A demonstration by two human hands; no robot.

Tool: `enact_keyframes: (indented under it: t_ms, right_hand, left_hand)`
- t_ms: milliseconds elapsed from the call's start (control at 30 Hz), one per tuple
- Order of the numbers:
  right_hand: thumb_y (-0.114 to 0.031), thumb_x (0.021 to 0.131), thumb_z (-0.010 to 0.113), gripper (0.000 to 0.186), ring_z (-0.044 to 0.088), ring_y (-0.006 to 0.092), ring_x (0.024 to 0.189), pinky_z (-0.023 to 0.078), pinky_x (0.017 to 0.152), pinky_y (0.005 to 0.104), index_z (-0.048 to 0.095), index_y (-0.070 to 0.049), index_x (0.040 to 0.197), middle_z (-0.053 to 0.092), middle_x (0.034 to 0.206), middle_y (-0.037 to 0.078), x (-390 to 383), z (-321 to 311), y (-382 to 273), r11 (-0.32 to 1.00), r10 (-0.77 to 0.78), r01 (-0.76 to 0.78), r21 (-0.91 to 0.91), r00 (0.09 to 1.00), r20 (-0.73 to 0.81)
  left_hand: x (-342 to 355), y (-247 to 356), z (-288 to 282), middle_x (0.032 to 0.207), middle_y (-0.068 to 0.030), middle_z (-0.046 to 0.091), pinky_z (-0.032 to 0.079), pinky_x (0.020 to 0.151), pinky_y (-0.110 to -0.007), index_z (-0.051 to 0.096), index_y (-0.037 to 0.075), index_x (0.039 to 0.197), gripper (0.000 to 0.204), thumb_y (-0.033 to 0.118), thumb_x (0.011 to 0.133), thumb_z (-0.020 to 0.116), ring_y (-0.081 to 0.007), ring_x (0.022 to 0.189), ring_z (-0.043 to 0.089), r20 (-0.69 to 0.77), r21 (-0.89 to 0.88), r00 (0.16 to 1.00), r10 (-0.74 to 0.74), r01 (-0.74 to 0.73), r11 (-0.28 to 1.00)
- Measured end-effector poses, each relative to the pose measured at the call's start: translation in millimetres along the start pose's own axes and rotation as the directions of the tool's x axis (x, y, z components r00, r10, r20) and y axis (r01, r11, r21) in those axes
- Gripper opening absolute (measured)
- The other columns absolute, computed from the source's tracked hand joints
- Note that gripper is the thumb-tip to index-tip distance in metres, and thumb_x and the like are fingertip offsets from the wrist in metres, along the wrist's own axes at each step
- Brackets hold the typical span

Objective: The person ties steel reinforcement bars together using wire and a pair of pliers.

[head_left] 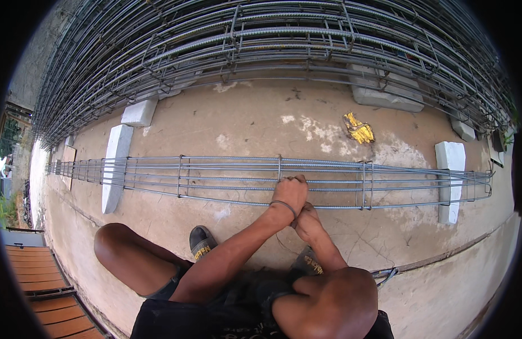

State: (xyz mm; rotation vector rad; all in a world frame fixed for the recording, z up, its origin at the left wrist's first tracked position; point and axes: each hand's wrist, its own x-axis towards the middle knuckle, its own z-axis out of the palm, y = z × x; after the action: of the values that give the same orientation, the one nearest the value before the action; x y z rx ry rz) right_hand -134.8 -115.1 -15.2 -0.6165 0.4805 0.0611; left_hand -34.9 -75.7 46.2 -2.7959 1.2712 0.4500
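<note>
A long steel rebar cage lies crosswise in front of me on white blocks. My left hand is closed at the cage's middle, over the near bars just below a crosswise tie; what is inside its fingers is hidden. My right hand is closed just below and behind the left one, at the lowest bar, and partly covered by it; what it grips cannot be made out. A thin loose wire hangs beneath my hands. A dark band circles my left wrist.
Stacked rebar cages on concrete blocks span the far side. Yellow gloves lie on the concrete floor. Another white block supports the cage's right end. My bent legs are below; orange slatted panels are at lower left.
</note>
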Motion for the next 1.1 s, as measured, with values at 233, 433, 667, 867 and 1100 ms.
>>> enact_keyframes:
  t_ms: [233,433,667,867,1100]
  right_hand:
    - [-0.031,0.097,0.057,0.044,0.068,0.0216,0.074,0.056,0.067,0.0341,0.051,-0.001,0.129,0.069,0.090,0.016,-42.7,11.0,-74.1,0.843,-0.149,0.083,-0.531,0.985,-0.083]
    - [-0.022,0.090,0.067,0.038,0.068,0.0274,0.073,0.053,0.067,0.0363,0.059,-0.001,0.120,0.069,0.088,0.018,-104.5,-15.3,-88.7,0.424,-0.474,0.088,-0.901,0.870,-0.138]
    - [-0.026,0.086,0.068,0.028,0.066,0.0394,0.081,0.052,0.069,0.0455,0.062,0.000,0.094,0.067,0.088,0.023,-268.6,-165.3,-49.9,0.142,-0.699,-0.774,-0.617,0.363,-0.617]
    - [-0.035,0.077,0.077,0.045,0.067,0.0371,0.078,0.052,0.073,0.0439,0.057,0.004,0.089,0.066,0.081,0.024,-332.9,-208.1,31.0,0.538,-0.387,-0.764,-0.355,0.150,-0.910]
    - [-0.013,0.080,0.070,0.047,0.061,0.0257,0.075,0.051,0.067,0.0362,0.043,0.005,0.115,0.062,0.085,0.020,-370.0,-230.8,62.5,0.853,-0.344,-0.359,-0.380,0.162,-0.925]
  left_hand:
    - [-16.4,-87.0,-15.4,0.066,-0.0158,0.068,0.047,0.042,-0.030,0.063,-0.002,0.090,0.049,0.047,0.092,0.060,-0.0214,0.050,0.065,0.450,-0.872,0.809,-0.378,0.489,0.007]
    - [-0.4,-80.8,13.1,0.066,-0.0134,0.066,0.050,0.042,-0.027,0.064,-0.005,0.080,0.047,0.038,0.075,0.082,-0.0180,0.049,0.063,0.587,-0.800,0.741,-0.327,0.592,-0.095]
    - [15.5,-65.3,0.4,0.059,-0.0073,0.061,0.042,0.043,-0.026,0.067,0.001,0.072,0.022,0.020,0.073,0.079,-0.0141,0.046,0.056,0.404,-0.676,0.870,-0.283,0.493,0.548]
    - [17.1,-27.1,-17.4,0.076,-0.0215,0.068,0.056,0.070,-0.040,0.070,0.000,0.079,0.012,0.005,0.071,0.063,-0.0366,0.080,0.069,0.036,0.153,0.999,0.020,-0.026,0.988]
    - [-2.7,-88.5,-19.9,0.076,-0.0200,0.069,0.054,0.063,-0.040,0.073,0.000,0.088,0.031,0.028,0.077,0.074,-0.0331,0.070,0.069,0.071,-0.365,0.993,-0.098,0.117,0.923]
